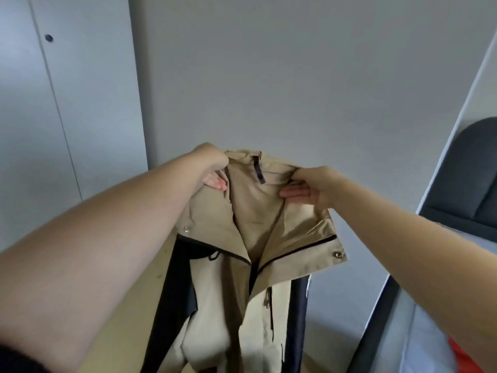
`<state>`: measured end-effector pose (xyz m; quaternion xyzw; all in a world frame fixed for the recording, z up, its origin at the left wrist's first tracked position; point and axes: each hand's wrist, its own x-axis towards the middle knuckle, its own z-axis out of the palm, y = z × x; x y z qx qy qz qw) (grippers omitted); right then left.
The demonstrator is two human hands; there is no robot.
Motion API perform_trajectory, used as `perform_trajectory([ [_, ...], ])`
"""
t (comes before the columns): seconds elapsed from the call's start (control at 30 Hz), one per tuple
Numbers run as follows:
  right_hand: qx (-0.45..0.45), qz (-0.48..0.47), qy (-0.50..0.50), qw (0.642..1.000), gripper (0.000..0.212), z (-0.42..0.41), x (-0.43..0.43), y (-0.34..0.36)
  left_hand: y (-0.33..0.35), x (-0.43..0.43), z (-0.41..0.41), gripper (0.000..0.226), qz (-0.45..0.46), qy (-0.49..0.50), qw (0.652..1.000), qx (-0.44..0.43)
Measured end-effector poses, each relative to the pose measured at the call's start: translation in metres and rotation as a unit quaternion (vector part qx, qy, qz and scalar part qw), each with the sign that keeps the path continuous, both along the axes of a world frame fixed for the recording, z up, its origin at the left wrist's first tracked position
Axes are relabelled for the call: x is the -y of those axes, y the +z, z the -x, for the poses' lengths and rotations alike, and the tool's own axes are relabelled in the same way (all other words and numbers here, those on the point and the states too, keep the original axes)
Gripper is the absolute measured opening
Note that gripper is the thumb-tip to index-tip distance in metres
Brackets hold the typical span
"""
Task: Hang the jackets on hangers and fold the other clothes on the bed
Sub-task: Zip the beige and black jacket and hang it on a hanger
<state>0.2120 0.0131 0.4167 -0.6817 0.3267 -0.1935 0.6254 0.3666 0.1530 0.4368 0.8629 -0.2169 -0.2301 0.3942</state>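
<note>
Head view: a beige jacket (242, 265) held up by its collar in both hands, in front of a pale wall.

Left hand (212, 168) grips the collar's left side, right hand (314, 184) its right, fingers (293, 193) pinching cloth; its long axis hangs straight down from them; smooth matte shell, dark zip and panels, metal snaps; no hanger shows; the bed (419, 332) lies right, nearer the right hand.

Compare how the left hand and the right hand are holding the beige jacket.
The left hand grips the beige jacket on the collar's left side and sits slightly higher; the right hand grips the collar's right side, lower. The left hand's fingers curl partly under the cloth; the right hand's fingers lie flatter, pointing inward. Both pinch the collar, holding the jacket up.
</note>
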Motion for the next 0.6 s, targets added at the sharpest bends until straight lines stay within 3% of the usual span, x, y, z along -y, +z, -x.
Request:
perform_trajectory([
  [0.1,-0.04,0.015,0.082,0.996,0.018,0.007,0.008,-0.007,-0.008,-0.01,-0.008,0.02,0.066,-0.002,0.996,-0.066],
  [0.17,-0.106,0.1,0.075,0.986,0.015,0.01,0.011,-0.019,-0.018,-0.019,-0.009,0.018,0.075,-0.024,0.992,-0.096],
  [0.23,-0.205,0.249,0.055,0.945,0.003,0.011,0.01,-0.032,-0.03,-0.02,-0.01,0.028,0.056,-0.023,0.996,-0.072],
  [0.33,-0.28,0.483,0.045,0.828,0.016,0.008,0.009,-0.041,-0.038,-0.016,-0.005,0.01,0.024,-0.003,0.997,0.077],
  [0.4,-0.291,0.529,0.059,0.795,0.019,0.008,0.012,-0.036,-0.036,-0.012,-0.007,0.003,-0.01,-0.041,0.989,0.144],
  [0.47,-0.318,0.53,0.098,0.78,0.022,0.009,0.017,-0.031,-0.034,-0.013,-0.012,0.023,-0.083,-0.071,0.977,0.185],
  [0.53,-0.338,0.558,0.103,0.751,0.02,0.009,0.023,-0.031,-0.035,-0.013,-0.014,0.023,-0.141,-0.063,0.937,0.313],
  [0.6,-0.372,0.644,0.065,0.666,0.023,0.01,0.025,-0.036,-0.04,-0.011,-0.009,0.022,-0.169,-0.048,0.894,0.413],
])
